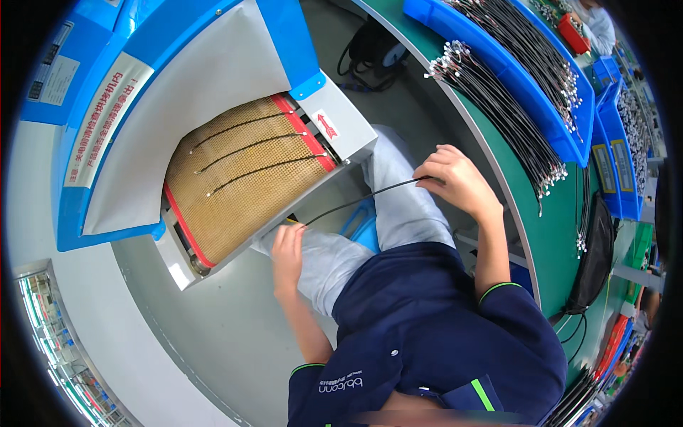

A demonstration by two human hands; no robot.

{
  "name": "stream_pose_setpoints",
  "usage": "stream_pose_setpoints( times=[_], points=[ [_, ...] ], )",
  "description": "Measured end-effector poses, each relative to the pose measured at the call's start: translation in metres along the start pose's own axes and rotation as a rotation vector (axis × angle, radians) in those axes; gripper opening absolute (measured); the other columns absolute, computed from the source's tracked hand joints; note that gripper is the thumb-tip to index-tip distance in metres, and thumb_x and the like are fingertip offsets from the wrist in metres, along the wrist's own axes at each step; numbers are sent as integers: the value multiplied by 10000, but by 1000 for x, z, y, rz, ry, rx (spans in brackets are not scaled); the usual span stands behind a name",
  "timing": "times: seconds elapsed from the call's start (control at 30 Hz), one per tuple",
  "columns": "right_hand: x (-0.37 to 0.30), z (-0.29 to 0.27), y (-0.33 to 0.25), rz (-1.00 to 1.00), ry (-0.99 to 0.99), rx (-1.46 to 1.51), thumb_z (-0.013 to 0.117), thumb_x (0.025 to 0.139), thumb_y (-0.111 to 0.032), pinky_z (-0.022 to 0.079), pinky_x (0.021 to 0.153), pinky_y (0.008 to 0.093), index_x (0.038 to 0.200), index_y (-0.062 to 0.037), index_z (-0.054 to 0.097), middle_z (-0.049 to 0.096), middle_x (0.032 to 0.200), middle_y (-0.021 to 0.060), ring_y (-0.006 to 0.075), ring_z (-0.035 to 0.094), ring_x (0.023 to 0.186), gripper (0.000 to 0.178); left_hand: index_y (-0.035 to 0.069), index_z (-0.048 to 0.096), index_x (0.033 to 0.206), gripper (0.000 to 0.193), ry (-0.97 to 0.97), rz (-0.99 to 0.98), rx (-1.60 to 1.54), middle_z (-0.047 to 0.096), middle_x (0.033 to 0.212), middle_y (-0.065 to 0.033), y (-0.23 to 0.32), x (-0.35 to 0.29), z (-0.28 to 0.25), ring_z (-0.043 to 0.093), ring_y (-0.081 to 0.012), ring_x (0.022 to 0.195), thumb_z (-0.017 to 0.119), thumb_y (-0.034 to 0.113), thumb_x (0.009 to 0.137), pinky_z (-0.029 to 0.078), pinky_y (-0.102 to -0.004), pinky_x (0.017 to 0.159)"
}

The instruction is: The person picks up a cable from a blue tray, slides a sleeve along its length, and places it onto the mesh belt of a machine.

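A thin black cable (363, 198) is stretched between my two hands above my lap, in front of the conveyor's end. My left hand (287, 250) pinches its near-left end beside the belt's lower corner. My right hand (455, 179) grips the other end higher up, next to the green table's edge; fingers hide that end. On the tan mesh conveyor belt (260, 212) with red borders lie three black cables, side by side and apart: a far one (238, 127), a middle one (249, 149) and a near one (267, 169). Small light-coloured ends show on them.
A blue and grey machine hood (192, 85) covers the belt's far side. On the green table (551, 242) at right lie a bundle of black cables (498, 117) with white connectors and a long blue bin (580, 135) holding more. A co-worker's sleeve (601, 32) shows at the far upper right.
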State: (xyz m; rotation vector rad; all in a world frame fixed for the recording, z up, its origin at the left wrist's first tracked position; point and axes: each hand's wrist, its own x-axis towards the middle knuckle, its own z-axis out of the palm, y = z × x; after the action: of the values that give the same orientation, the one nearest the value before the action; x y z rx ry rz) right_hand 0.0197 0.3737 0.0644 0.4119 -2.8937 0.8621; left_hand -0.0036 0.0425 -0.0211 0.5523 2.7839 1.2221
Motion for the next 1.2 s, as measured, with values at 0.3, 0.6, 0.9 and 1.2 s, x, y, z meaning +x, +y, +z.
stream_pose_setpoints(
  times=[0.3, 0.6, 0.9, 1.2],
  points=[
    [-1, -5, 6, 56, 1, 31, 693, 708, -65, 389, 992, 432, 820, -77, 659, 626, 759, 52, 229, 602, 747, 118, 14, 628, 944, 127, 4, -65, -20, 589, 835, -111, -4, -4, -8, 573, -266, 757, 579, 92, 857, 448, -326, 686],
    [20, 50, -30, -310, -14, 157, 598, 677, -88, 500, 647, 307, 851, -61, 648, 615, 763, 37, 210, 596, 723, 183, 21, 658, 930, 137, -47, 71, -157, 634, 843, -102, 41, 10, 14, 599, -224, 716, 642, 76, 806, 470, -299, 650],
    [24, 85, -36, -394, -12, 347, 678, 705, -78, 500, 632, 294, 835, -42, 648, 622, 780, 36, 191, 580, 703, 139, 1, 661, 898, 121, -94, 29, -339, 646, 797, -98, 53, 9, 20, 603, -164, 647, 663, 64, 795, 469, -267, 585],
    [23, 83, -36, -347, 22, 424, 677, 717, -52, 502, 644, 297, 852, -24, 660, 636, 821, 37, 191, 580, 713, 139, -9, 655, 889, 127, -115, 4, -390, 651, 792, -95, 52, 8, 20, 621, -157, 666, 674, 65, 787, 480, -268, 597]
  ],
)
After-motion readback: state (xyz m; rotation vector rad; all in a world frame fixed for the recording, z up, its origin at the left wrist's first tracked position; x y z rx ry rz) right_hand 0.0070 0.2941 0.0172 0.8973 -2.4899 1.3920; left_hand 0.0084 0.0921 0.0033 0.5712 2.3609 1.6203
